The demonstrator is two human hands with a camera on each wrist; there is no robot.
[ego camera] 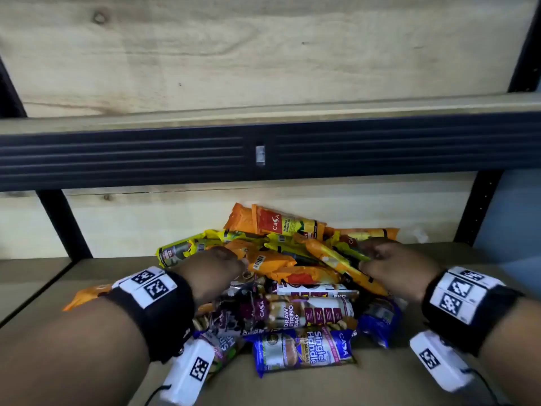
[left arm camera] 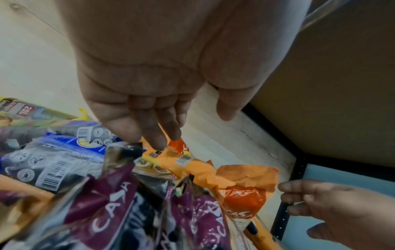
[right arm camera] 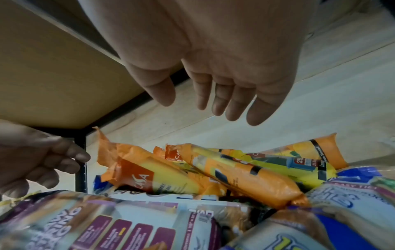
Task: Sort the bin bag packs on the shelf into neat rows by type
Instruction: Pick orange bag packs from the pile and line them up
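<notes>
Left hand [ego camera: 215, 266] covers part of the heaped bin bag packs [ego camera: 281, 276] — purple packs [left arm camera: 119, 208] blurred, their small print unreadable.

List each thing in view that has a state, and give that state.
Pile of packs: mixed heap, unsorted, no rows yet.
Orange packs: at the back of the heap, overlapping.
Blue pack: lying flat at the front.
Left hand: open, fingertips on an orange pack.
Right hand: open, above the orange packs, holding nothing.

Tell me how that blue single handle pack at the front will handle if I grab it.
The blue pack looks glossy, so probably slippery. Its plump, roll-like body suggests it may squash a little, and its crimped ends look floppy. Lying flat, it seems unlikely to roll.
</notes>
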